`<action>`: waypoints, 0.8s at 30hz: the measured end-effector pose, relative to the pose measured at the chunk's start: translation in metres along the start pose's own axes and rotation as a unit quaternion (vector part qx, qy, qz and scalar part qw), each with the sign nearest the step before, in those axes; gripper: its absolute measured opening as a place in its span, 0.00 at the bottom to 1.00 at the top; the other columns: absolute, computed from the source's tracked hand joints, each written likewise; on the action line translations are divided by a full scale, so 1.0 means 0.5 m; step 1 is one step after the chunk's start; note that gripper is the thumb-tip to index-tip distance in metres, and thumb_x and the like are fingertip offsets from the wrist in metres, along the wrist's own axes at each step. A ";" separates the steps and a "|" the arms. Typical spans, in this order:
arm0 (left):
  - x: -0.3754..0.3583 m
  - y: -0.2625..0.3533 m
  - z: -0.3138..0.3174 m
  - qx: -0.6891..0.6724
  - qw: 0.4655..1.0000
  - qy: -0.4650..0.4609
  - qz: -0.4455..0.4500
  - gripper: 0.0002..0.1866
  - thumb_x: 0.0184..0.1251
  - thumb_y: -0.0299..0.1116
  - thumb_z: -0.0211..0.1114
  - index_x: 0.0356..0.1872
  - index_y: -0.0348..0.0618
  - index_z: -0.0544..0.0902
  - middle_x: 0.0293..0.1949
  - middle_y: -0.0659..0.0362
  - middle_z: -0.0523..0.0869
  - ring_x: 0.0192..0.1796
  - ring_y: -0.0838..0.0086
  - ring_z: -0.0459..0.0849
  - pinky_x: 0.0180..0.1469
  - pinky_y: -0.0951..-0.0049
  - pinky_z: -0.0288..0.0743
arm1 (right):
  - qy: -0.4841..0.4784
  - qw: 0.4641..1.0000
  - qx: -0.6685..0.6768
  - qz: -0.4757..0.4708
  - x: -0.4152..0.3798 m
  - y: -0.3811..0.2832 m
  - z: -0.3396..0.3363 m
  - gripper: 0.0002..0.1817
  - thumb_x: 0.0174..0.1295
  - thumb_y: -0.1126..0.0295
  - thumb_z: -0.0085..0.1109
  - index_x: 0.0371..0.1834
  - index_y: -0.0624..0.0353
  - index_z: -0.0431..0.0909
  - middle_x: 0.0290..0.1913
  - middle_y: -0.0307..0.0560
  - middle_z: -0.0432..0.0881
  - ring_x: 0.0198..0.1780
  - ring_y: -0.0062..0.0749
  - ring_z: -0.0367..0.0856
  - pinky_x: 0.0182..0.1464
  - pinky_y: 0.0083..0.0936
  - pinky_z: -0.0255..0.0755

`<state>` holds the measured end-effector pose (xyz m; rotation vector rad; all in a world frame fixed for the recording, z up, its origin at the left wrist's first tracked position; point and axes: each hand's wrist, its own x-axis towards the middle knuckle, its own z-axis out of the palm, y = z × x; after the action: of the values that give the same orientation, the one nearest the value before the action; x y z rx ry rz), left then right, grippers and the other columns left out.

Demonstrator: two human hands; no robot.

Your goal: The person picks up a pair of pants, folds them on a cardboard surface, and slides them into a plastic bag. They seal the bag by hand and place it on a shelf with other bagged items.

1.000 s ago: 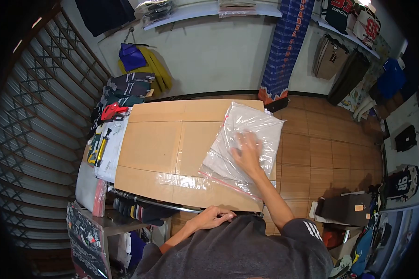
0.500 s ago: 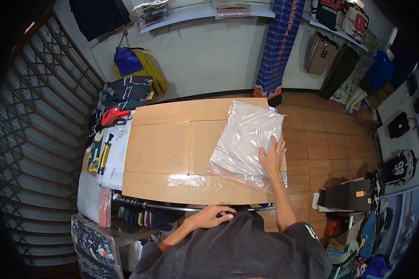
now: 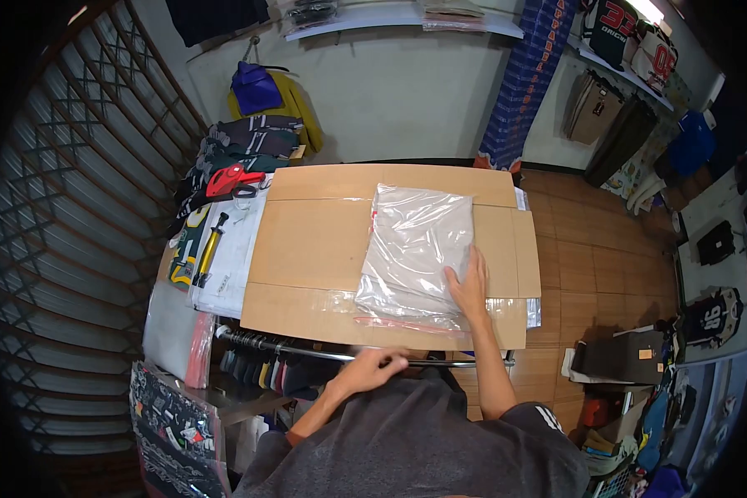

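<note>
A clear plastic bag with a folded beige garment (image 3: pixel 419 253) inside lies flat on the cardboard sheet (image 3: pixel 307 241), its pinkish seal strip toward me. My right hand (image 3: pixel 471 289) rests along the bag's right edge, thumb on the plastic and fingers stretched out, gripping nothing visible. Nearer to my body, my left hand (image 3: pixel 373 369) hovers by the metal rail (image 3: pixel 307 355) at the front of the table. It holds nothing I can see; its fingers are loosely bent and a little blurred, with the thumb apart.
Left of the cardboard are a red tape dispenser (image 3: pixel 231 180), a yellow-and-black hand pump (image 3: pixel 211 247) and white packaging (image 3: pixel 239 241). Folded clothes (image 3: pixel 253 137) are piled behind them. Several garments (image 3: pixel 266 373) hang under the table. A dark box (image 3: pixel 618 358) stands on the floor at right.
The bagged garment has moved left and turned straighter on the cardboard, with my right hand along its edge. My left hand has risen slightly from my lap toward the rail. The view has shifted.
</note>
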<state>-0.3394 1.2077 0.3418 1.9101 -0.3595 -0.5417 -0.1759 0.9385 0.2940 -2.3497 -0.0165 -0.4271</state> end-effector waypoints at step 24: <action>0.054 -0.103 -0.100 0.201 0.930 0.290 -0.107 0.19 0.65 0.37 0.75 0.50 0.38 0.80 0.44 0.46 0.83 0.50 0.48 0.84 0.54 0.52 0.79 | -0.055 0.820 0.397 0.410 -0.282 0.035 -0.126 0.12 0.76 0.64 0.65 0.44 0.63 0.84 0.36 0.47 0.89 0.31 0.28 0.89 0.32 0.22 0.82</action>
<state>-0.2905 1.2538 0.3052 2.4142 0.1407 -0.0160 -0.3257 0.8989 0.2813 -1.3548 0.6237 0.1477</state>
